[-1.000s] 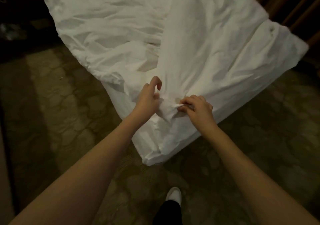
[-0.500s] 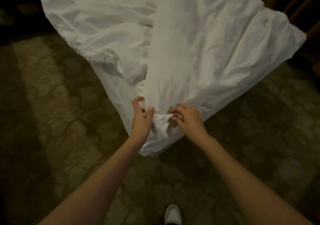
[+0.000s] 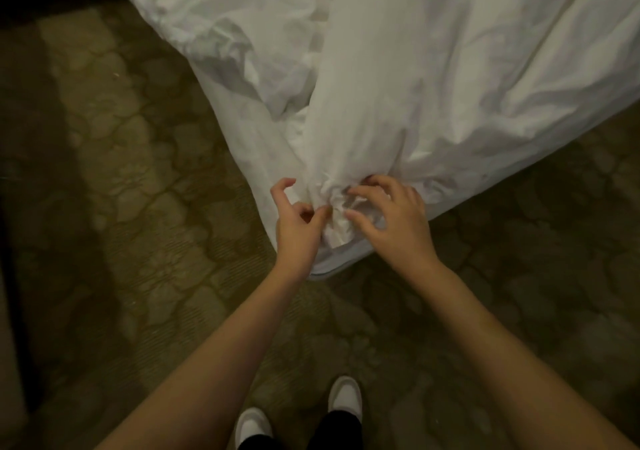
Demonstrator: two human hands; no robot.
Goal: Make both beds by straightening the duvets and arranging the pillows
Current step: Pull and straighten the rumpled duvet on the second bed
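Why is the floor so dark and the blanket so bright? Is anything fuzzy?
In the head view, dim light leaves the patterned carpet murky, with deep shadow along its left edge, while the white duvet reflects most light. The wide lens stretches the forearms near the bottom edge. The left hand and right hand look slightly soft.

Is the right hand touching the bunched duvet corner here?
Touching. The head view shows the right hand with fingertips pressed into the bunched duvet corner.
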